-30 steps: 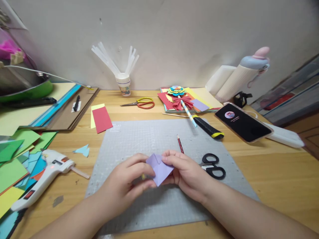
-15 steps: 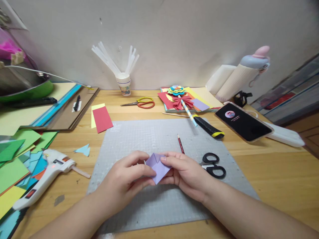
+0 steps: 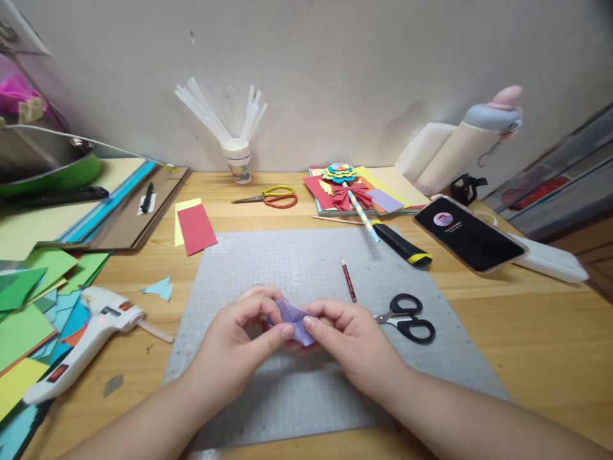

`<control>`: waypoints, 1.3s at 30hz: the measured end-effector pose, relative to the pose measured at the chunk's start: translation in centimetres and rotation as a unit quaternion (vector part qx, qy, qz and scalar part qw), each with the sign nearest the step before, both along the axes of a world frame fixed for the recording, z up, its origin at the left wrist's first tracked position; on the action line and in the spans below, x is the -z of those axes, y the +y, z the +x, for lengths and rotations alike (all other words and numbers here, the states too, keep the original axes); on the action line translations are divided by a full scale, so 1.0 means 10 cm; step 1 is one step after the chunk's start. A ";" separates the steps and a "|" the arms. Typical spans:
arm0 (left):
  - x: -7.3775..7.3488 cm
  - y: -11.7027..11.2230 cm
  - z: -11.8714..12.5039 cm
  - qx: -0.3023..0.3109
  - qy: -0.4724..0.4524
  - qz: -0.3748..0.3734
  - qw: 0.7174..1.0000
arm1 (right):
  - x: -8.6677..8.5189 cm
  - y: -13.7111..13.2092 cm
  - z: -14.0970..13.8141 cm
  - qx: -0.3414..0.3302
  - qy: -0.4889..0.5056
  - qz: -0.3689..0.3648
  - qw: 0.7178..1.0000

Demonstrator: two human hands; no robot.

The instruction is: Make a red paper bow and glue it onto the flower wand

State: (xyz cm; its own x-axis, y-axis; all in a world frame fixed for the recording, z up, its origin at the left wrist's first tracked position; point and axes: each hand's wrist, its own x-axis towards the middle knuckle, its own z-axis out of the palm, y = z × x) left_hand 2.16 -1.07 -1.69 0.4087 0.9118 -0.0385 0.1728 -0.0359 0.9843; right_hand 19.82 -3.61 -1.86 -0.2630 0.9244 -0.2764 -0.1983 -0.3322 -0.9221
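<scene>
A small folded piece of purple paper (image 3: pixel 301 332) is held over the grey cutting mat (image 3: pixel 268 396). My left hand (image 3: pixel 251 332) pinches its left side, thumb on top and fingers behind. On the opposite side my right hand (image 3: pixel 342 332) grips it too, with the thumb pressing near the middle. Both thumbs almost meet on the paper, whose underside is hidden by the fingers. Just right of my right hand lie black-handled scissors (image 3: pixel 409 318) on the mat. A dark red pencil (image 3: pixel 348 280) rests beyond that hand.
At left lie a white glue gun (image 3: pixel 90 338) and coloured paper scraps (image 3: pixel 29 332). Red-handled scissors (image 3: pixel 278 198), a cup of glue sticks (image 3: pixel 238 160) and red paper (image 3: pixel 197 230) stand or lie behind the mat. A paper flower (image 3: pixel 340 174), cutter (image 3: pixel 402 243) and phone (image 3: pixel 469 233) are at right.
The purple paper has gone from lying flatter, as a diamond shape, to being bent and creased between my fingers. Both thumbs have moved in toward its middle.
</scene>
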 end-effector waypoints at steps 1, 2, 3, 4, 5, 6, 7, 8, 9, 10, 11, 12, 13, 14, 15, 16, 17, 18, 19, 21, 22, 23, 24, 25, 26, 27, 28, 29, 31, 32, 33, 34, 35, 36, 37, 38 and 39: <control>0.01 0.00 0.00 0.002 -0.024 -0.023 0.999 | -0.01 0.00 0.00 -0.003 0.010 -0.010 1.000; 0.01 0.00 0.00 0.002 -0.044 -0.043 0.998 | -0.01 0.00 0.00 -0.008 0.021 -0.023 1.000; 0.02 0.00 0.00 -0.001 -0.056 -0.059 0.997 | -0.01 0.00 0.01 -0.015 0.028 -0.035 0.999; 0.02 0.00 0.00 -0.006 -0.061 -0.071 0.996 | -0.01 0.00 0.01 -0.020 0.033 -0.044 0.998; 0.02 0.00 0.00 -0.013 -0.061 -0.078 0.995 | -0.01 -0.01 0.01 -0.024 0.036 -0.049 0.998; 0.02 0.00 0.00 -0.019 -0.058 -0.082 0.995 | -0.01 -0.01 0.01 -0.028 0.037 -0.049 0.998; 0.02 0.00 0.00 -0.024 -0.054 -0.084 0.995 | 0.00 -0.02 0.01 -0.032 0.039 -0.046 0.998; 0.01 0.00 0.00 -0.029 -0.051 -0.085 0.995 | 0.00 -0.02 0.00 -0.034 0.041 -0.042 0.998; 0.01 -0.01 0.01 -0.033 -0.049 -0.084 0.995 | 0.01 -0.03 0.00 -0.037 0.044 -0.039 0.998; 0.01 -0.01 0.01 -0.039 -0.048 -0.083 0.995 | 0.02 -0.05 -0.01 -0.039 0.048 -0.037 0.997; 0.00 -0.02 0.01 -0.044 -0.047 -0.081 0.995 | 0.03 -0.06 -0.02 -0.038 0.052 -0.037 0.997; 0.00 -0.03 0.02 -0.049 -0.048 -0.079 0.994 | 0.04 -0.07 -0.03 -0.036 0.055 -0.036 0.997; 0.00 -0.04 0.02 -0.056 -0.046 -0.075 0.995 | 0.04 -0.09 -0.04 -0.034 0.055 -0.034 0.997; -0.01 -0.05 0.02 -0.063 -0.040 -0.067 0.995 | 0.04 -0.10 -0.05 -0.030 0.054 -0.031 0.998; -0.01 -0.06 0.03 -0.069 -0.030 -0.058 0.996 | 0.04 -0.11 -0.06 -0.024 0.051 -0.029 0.998; -0.01 -0.08 0.03 -0.072 -0.016 -0.047 0.996 | 0.04 -0.11 -0.07 -0.020 0.047 -0.029 0.998; -0.02 -0.09 0.03 -0.073 -0.001 -0.036 0.997 | 0.03 -0.12 -0.08 -0.018 0.042 -0.031 0.998; -0.02 -0.10 0.03 -0.073 0.013 -0.025 0.997 | 0.03 -0.12 -0.08 -0.017 0.037 -0.034 0.999; -0.03 -0.11 0.04 -0.073 0.024 -0.017 0.997 | 0.02 -0.12 -0.09 -0.017 0.033 -0.037 0.999; -0.04 -0.11 0.04 -0.090 0.027 -0.012 0.996 | 0.01 -0.11 -0.09 -0.022 0.020 -0.041 0.999; -0.05 -0.11 0.05 -0.100 0.025 -0.014 0.995 | 0.00 -0.10 -0.08 -0.025 0.011 -0.041 0.999; -0.06 -0.11 0.05 -0.103 0.025 -0.018 0.994 | 0.00 -0.10 -0.08 -0.027 -0.001 -0.041 0.999; -0.06 -0.10 0.05 -0.097 0.029 -0.026 0.995 | 0.00 -0.09 -0.07 -0.031 -0.016 -0.041 0.999; -0.07 -0.09 0.05 -0.079 0.037 -0.033 0.996 | 0.00 -0.08 -0.06 -0.033 -0.028 -0.042 0.998; -0.08 -0.08 0.05 -0.057 0.048 -0.036 0.997 | -0.01 -0.08 -0.05 -0.036 -0.035 -0.045 0.998; -0.09 -0.07 0.05 -0.039 0.060 -0.037 0.997 | -0.01 -0.07 -0.04 -0.036 -0.035 -0.048 0.998; -0.09 -0.07 0.06 -0.031 0.070 -0.036 0.996 | -0.02 -0.06 -0.03 -0.034 -0.026 -0.048 0.998; -0.09 -0.07 0.06 -0.029 0.075 -0.033 0.996 | -0.02 -0.04 -0.02 -0.031 -0.011 -0.045 0.998; -0.10 -0.08 0.06 -0.033 0.075 -0.037 0.996 | -0.03 -0.02 -0.01 -0.025 0.021 -0.034 0.999; -0.10 -0.09 0.06 -0.033 0.070 -0.045 0.996 | -0.03 -0.01 0.00 -0.025 0.031 -0.027 0.999; -0.09 -0.10 0.07 -0.030 0.061 -0.057 0.996 | -0.03 -0.01 0.00 -0.026 0.037 -0.022 0.999; -0.09 -0.10 0.07 -0.026 0.049 -0.072 0.996 | -0.02 -0.01 0.00 -0.029 0.038 -0.021 0.999; -0.08 -0.11 0.07 -0.023 0.034 -0.087 0.995 | -0.02 -0.01 -0.01 -0.034 0.037 -0.023 0.998; -0.08 -0.11 0.07 -0.019 0.020 -0.101 0.994 | -0.01 -0.01 -0.01 -0.041 0.033 -0.028 0.998; -0.07 -0.10 0.07 -0.014 0.006 -0.114 0.993 | -0.01 -0.01 -0.01 -0.047 0.028 -0.036 0.998; -0.07 -0.10 0.06 -0.007 -0.006 -0.125 0.992 | 0.00 -0.01 -0.01 -0.052 0.022 -0.043 0.997; -0.06 -0.09 0.06 -0.002 -0.014 -0.134 0.991 | 0.00 -0.01 -0.01 -0.055 0.017 -0.049 0.997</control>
State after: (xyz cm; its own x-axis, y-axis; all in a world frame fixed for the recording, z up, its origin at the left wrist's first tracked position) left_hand 2.78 -1.98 -1.06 0.4098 0.8718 -0.2685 0.1457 0.2280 0.9627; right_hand 19.71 -3.70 -1.85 -0.3721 0.8582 -0.3536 -0.1867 -0.4423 -0.8772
